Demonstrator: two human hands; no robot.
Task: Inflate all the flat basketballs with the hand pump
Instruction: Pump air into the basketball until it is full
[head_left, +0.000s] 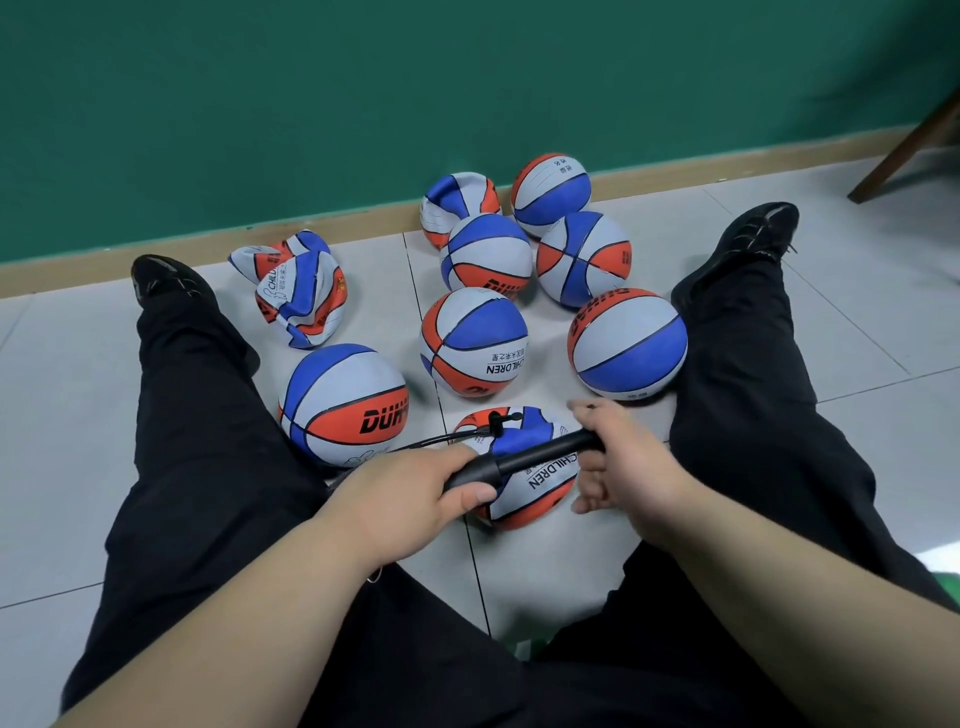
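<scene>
I sit on the floor with legs spread. A black hand pump lies across a sunken red, white and blue basketball between my knees. My left hand grips the pump's barrel end. My right hand grips the handle end. The pump's thin black hose loops to the needle on top of that ball. Two crumpled flat balls lie far left; a dented one sits by the wall. Several round balls stand beyond the pump.
My black-trousered legs flank the balls on both sides, shoes pointing at the green wall. A wooden skirting board runs along it. A wooden furniture leg stands at the upper right. The floor is pale tile.
</scene>
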